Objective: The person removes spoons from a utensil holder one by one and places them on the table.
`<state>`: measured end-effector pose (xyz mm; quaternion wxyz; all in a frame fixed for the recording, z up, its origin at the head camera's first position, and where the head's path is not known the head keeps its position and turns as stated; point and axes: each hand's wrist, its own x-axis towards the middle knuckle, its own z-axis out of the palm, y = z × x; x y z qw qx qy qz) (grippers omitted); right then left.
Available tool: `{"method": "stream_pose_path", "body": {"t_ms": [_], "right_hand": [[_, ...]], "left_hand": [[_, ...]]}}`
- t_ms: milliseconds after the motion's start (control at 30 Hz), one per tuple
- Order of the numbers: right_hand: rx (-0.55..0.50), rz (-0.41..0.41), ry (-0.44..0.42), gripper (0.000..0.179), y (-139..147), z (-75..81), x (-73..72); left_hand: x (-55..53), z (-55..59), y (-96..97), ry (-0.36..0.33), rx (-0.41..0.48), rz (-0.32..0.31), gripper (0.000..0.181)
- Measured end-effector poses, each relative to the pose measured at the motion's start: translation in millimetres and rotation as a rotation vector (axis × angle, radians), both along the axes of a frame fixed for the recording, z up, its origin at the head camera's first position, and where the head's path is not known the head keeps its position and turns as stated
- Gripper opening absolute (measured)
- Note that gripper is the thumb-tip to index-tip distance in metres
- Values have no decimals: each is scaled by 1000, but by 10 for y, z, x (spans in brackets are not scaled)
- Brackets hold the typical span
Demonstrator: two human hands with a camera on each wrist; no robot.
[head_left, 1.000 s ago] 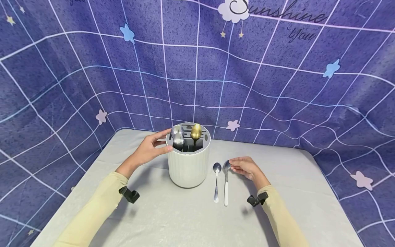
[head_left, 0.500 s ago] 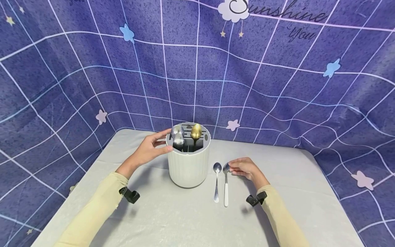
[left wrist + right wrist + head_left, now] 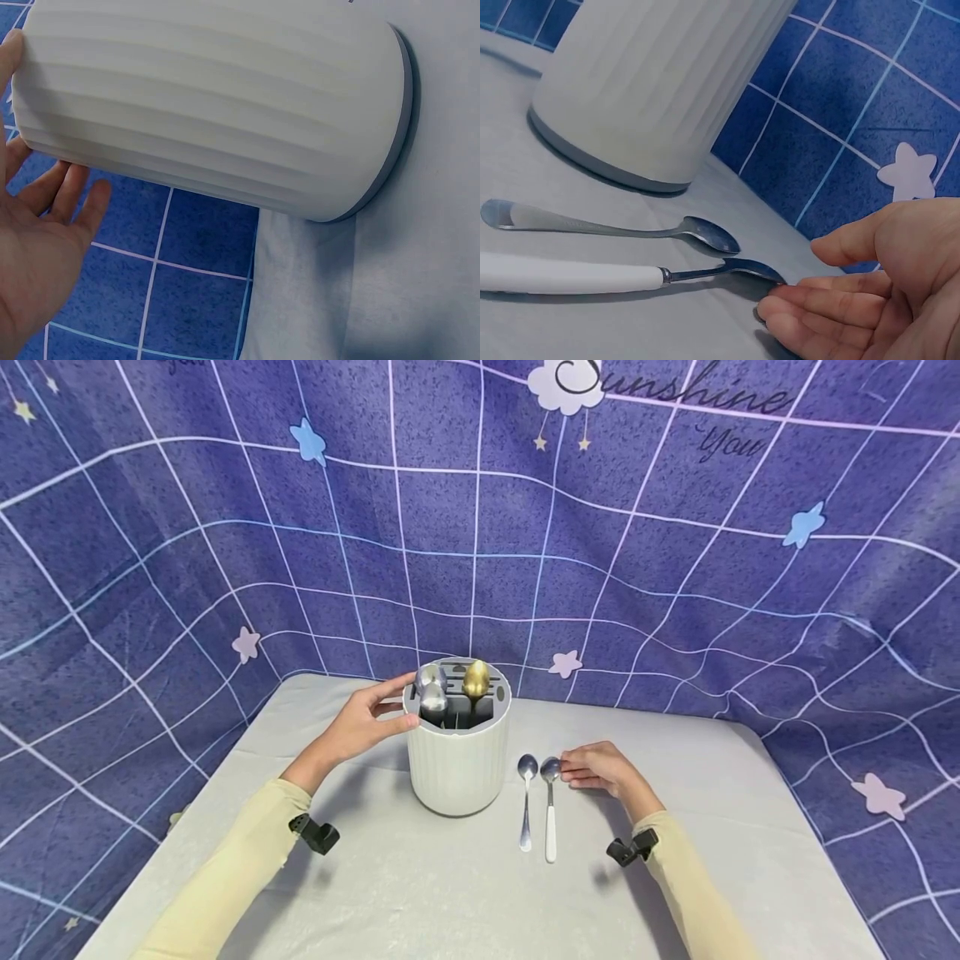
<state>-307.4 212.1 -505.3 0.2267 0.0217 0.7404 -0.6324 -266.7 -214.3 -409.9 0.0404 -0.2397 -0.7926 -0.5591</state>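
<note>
- White-handled spoon (image 3: pixel 615 276): a dark, glossy metal bowl and thin neck meet a smooth white handle at a metal collar. It lies on the grey-covered table (image 3: pixel 420 893), at about 4 o'clock from the cutlery holder.
- Its long axis runs between 12 and 6 o'clock in the head view, bowl toward 12, handle end toward 6.
- All-metal spoon (image 3: pixel 592 223): silvery and slimmer, it lies just beside at 9 o'clock, nearly parallel, bowl likewise toward 12.
- Right hand (image 3: pixel 596 770): reaching in from 3 o'clock, fingertips touch the tip of the white-handled spoon's bowl; the grip is apart, thumb clear of the fingers.
- Cutlery holder (image 3: pixel 457 777): an off-white ribbed cylinder with a grey slotted top and grey base band, its long axis upright.
- Left hand (image 3: pixel 356 722): its grip is clamped around the holder's upper wall at 9 o'clock, thumb at the near rim.
- Gold spoon (image 3: pixel 476 680) and two silver spoons (image 3: pixel 433 702) stand inside, bowls up, at about 1 and 9 o'clock.
</note>
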Motion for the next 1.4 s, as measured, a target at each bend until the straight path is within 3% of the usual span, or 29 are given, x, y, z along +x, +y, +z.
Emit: {"method": "stream_pose_path", "body": {"t_ms": [333,467,1133,1400], "right_hand": [[48,39,44,44,86,76,28],[73,30,81,45,91,190,58],[194,103,458,37,-321,1267,266],[237,108,687,30,-577,1617,272]], "left_hand": [[8,0,-2,-6,1,3,71],[8,-2,-1,-13,-4,10,70],[-11,-47,-28,4,-5,8,70],[-17,-41,-19,-12,1,5,71]]}}
